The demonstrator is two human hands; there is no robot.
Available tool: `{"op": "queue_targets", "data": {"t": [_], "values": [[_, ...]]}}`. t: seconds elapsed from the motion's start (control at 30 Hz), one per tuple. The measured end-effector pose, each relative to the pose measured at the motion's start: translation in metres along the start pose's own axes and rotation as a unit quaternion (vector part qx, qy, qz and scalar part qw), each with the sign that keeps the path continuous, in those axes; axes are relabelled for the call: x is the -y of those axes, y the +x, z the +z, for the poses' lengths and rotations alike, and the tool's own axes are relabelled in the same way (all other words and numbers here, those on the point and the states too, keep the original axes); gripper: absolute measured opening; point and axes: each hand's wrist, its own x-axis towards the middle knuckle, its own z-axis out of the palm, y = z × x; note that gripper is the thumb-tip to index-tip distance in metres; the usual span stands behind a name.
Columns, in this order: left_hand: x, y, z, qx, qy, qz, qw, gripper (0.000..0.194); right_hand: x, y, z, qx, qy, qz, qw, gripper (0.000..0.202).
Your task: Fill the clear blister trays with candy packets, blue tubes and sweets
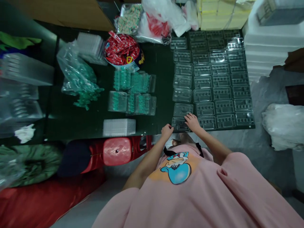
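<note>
At the table's front edge, my left hand (167,130) has its fingers curled at the left corner of a clear plastic blister tray (179,124). My right hand (192,122) lies over that tray's right side, fingers stretched out and slightly apart, reaching the tray behind it (182,109). Both trays lie flat on the dark green table (163,95). Rows of similar clear trays (222,93) spread behind and to the right of my hands. What the left fingertips press on is partly hidden.
To the left are trays with green pieces (131,79), a stack of clear trays (119,127) and a bag of green pieces (78,72). A tub of red packets (122,49) stands behind. A red stool (117,151) is below the table edge.
</note>
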Motion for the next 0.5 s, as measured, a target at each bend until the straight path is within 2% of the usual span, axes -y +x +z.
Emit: {"op": "queue_targets", "data": {"t": [0.17,0.27,0.37,0.5], "values": [[-0.014,0.005,0.014,0.035,-0.075,-0.005,0.997,0.015,-0.016,0.000,-0.014,-0.009,-0.012,0.006,1.000,0.040],[-0.015,0.006,0.019,0.066,-0.095,-0.019,0.993,0.015,-0.016,0.013,-0.022,-0.030,-0.011,-0.004,0.999,0.041],[-0.012,0.007,0.018,0.097,-0.048,-0.015,0.994,0.021,-0.007,0.045,-0.029,-0.054,-0.021,-0.024,0.998,0.045],[-0.007,0.009,0.012,0.127,-0.003,-0.003,0.992,0.029,0.013,0.107,-0.035,-0.053,-0.043,-0.061,0.996,0.052]]}}
